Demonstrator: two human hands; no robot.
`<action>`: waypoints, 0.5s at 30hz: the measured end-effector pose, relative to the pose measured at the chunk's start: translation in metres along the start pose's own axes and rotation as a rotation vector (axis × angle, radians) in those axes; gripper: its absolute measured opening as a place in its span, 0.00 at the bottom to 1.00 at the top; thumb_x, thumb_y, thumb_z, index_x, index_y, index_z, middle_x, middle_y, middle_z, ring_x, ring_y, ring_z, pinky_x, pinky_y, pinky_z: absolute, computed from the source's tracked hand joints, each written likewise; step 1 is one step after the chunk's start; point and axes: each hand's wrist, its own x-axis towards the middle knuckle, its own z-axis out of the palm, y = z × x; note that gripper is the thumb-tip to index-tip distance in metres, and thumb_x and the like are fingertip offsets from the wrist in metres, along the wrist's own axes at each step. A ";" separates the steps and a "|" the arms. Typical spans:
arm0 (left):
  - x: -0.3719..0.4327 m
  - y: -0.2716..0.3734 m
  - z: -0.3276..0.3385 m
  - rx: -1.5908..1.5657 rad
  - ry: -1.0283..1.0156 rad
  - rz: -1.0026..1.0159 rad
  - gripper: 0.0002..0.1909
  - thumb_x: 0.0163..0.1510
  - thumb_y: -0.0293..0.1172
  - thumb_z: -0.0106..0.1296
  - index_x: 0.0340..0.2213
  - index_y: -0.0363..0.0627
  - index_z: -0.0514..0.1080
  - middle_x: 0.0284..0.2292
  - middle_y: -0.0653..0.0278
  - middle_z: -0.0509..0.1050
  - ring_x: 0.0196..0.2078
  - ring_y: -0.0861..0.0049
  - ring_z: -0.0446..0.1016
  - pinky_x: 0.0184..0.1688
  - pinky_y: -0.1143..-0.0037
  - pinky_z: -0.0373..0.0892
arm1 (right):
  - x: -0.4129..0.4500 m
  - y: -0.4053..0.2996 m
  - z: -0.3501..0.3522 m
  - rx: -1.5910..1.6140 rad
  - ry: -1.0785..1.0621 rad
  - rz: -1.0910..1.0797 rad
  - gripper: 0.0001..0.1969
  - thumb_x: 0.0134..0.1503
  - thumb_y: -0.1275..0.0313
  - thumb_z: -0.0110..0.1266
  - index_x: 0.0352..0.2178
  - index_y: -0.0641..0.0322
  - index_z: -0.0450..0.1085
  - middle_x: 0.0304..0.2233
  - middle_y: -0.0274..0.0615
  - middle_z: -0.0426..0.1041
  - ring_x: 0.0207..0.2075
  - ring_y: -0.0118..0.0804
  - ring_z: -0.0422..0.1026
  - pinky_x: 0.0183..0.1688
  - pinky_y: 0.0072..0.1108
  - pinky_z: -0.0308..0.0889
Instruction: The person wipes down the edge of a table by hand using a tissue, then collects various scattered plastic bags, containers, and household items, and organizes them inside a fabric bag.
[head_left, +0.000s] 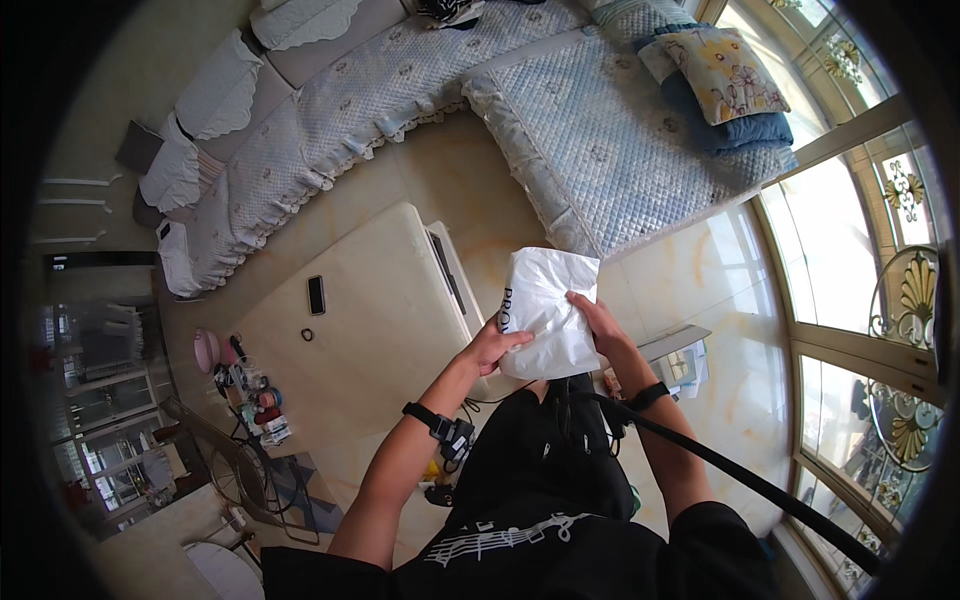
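Both of my hands grip a white plastic bag in front of my body. Dark printed letters run along its left side, and its surface is creased. My left hand clasps the lower left edge, thumb laid across the front. On the right edge, my right hand presses its thumb near the middle, where creases fan out. The fingers behind the bag are hidden, and so is whatever the bag may contain. A strap with a small black device circles my left forearm; a black band is on the right one.
To the left stands a pale table holding a phone, a small black ring and assorted bottles and boxes. A quilt-covered sofa wraps around ahead. A black cable crosses at my right. Glazed doors line the right side.
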 end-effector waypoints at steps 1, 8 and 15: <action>0.008 0.008 -0.002 0.005 0.014 -0.003 0.30 0.51 0.24 0.60 0.55 0.38 0.64 0.48 0.58 0.74 0.49 0.70 0.75 0.52 0.68 0.72 | 0.007 -0.004 0.001 0.023 0.007 -0.024 0.28 0.56 0.62 0.61 0.53 0.71 0.64 0.42 0.48 0.75 0.39 0.40 0.78 0.40 0.33 0.75; 0.070 0.023 0.003 0.113 0.209 -0.081 0.28 0.52 0.26 0.61 0.54 0.37 0.66 0.47 0.59 0.75 0.49 0.71 0.75 0.53 0.69 0.71 | 0.083 -0.023 -0.032 -0.050 -0.079 -0.145 0.26 0.57 0.67 0.60 0.53 0.72 0.64 0.44 0.45 0.74 0.41 0.36 0.76 0.44 0.28 0.72; 0.121 -0.019 0.022 -0.086 0.394 -0.316 0.34 0.57 0.38 0.59 0.60 0.38 0.58 0.56 0.57 0.68 0.56 0.71 0.69 0.55 0.70 0.68 | 0.130 -0.019 -0.095 -0.075 -0.048 -0.117 0.26 0.54 0.68 0.64 0.51 0.72 0.67 0.43 0.43 0.75 0.42 0.32 0.74 0.46 0.24 0.70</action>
